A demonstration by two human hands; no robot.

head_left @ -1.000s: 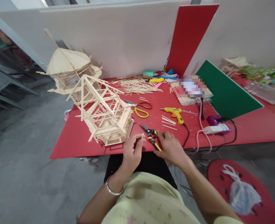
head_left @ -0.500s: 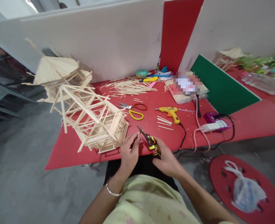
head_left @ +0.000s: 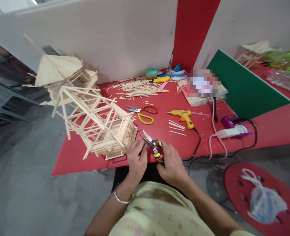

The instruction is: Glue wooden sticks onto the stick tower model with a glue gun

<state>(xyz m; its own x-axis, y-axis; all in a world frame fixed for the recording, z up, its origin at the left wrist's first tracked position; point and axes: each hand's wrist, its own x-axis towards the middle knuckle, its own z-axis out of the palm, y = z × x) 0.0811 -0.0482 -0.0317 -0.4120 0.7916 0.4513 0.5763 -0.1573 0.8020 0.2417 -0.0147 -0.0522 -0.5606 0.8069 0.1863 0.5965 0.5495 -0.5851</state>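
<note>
My right hand (head_left: pixel 171 162) is closed round the yellow-and-black handles of a pair of cutters (head_left: pixel 152 145), whose open blades point up and left. My left hand (head_left: pixel 136 157) is pinched right beside the blades; whatever it holds is hidden by the fingers. Both hands hover at the near edge of the red table (head_left: pixel 71 154). Just left of my left hand lies a tilted stick-built house frame (head_left: pixel 99 123).
A second stick model with a solid roof (head_left: pixel 57 70) stands at the back left. Scissors (head_left: pixel 142 113), a yellow glue gun (head_left: pixel 183 116), loose sticks (head_left: pixel 176 127), a stick pile (head_left: pixel 138 89), a power strip (head_left: pixel 232 132) with cables, a green board (head_left: pixel 243 88) and a red stool (head_left: pixel 260 196) are around.
My right hand picked the cutters up off the table and raised them toward my left hand. The short stick seen in my left fingers earlier no longer shows. The view shifted slightly.
</note>
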